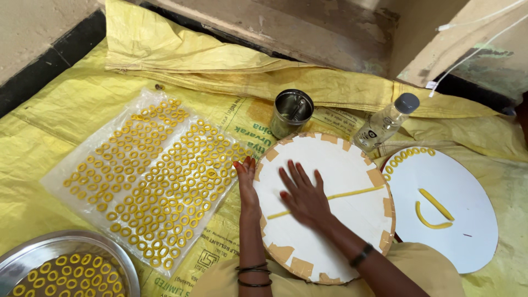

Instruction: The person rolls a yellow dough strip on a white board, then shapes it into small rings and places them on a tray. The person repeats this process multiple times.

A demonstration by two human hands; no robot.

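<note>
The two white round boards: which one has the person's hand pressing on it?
The nearer round board, edged with brown tape, lies under the right hand, which rolls a long yellow dough strip. The plain white board beside it is untouched.

Yellow woven sheeting (66,110) covers the floor below a worn concrete step (308,33), lit by daylight.

Hidden under the flat right hand (305,198): middle stretch of the yellow dough rope (355,193). Cut off at the near-left corner: steel plate (82,247) of rings.
</note>
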